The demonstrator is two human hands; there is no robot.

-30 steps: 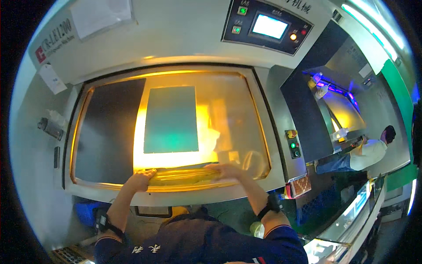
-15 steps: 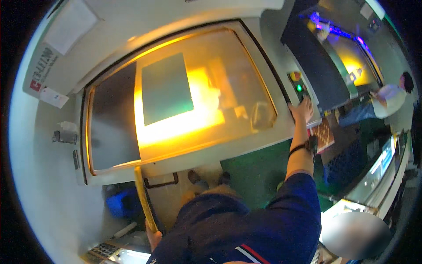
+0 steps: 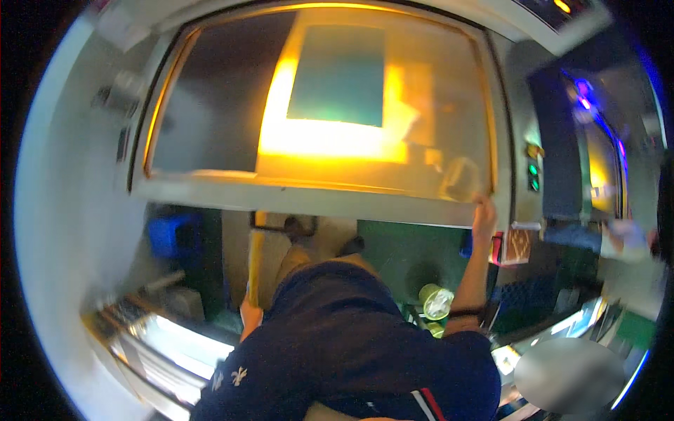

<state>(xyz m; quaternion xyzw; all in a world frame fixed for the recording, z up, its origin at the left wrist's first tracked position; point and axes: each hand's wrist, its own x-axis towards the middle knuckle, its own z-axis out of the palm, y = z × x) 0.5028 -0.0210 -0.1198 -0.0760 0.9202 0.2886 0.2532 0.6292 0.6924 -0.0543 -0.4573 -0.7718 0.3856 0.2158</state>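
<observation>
Room lies open over the dark-green floor (image 3: 400, 245); the pale metal frame (image 3: 365, 202) bars twelve o'clock, the round yellow-green bucket (image 3: 425, 292) five o'clock.

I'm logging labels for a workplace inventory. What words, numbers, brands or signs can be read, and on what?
No text can be quoted with certainty.
Dark blue shirt: small white marks, blurred.
Green-lit buttons: any lettering too small.
Patterned box: any print too blurred.

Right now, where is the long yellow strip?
In the head view, the yellow strip is left of centre, below the machine's front edge, its lower end in the left hand, its upper end by the dark handle.
</observation>
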